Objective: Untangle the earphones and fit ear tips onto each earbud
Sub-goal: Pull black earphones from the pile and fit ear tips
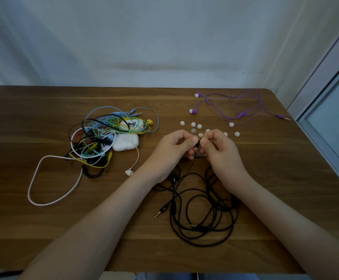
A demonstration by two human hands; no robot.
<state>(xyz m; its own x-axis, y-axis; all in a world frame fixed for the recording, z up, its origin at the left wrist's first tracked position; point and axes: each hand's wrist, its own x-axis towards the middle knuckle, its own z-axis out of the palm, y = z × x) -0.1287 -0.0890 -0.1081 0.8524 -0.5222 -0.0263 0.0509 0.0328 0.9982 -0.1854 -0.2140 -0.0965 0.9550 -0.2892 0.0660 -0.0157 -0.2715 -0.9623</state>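
1. Wooden desk [265, 178], seen from above, carries a job that looks to be in its early stages.
2. Toward the left edge, a multicoloured tangle of earphones [104, 138] lies knotted around two white cases [125, 142]. Judged from this, most of the untangling is left to do.
3. Near the front edge, the black earphones [201, 209] lie in loose overlapping loops, clear of the pile.
4. At the far right corner, the purple earphones [241, 110] lie spread out with a white tip on each bud. This set appears finished.
5. At mid-desk, the left hand [176, 146] and right hand [219, 150] meet, fingers curled and clamped on a black earbud [198, 145] whose cord drops to the loops below.
6. Loose white ear tips [193, 124] lie scattered just beyond the hands. Whether one is already inside the pinch cannot be told.
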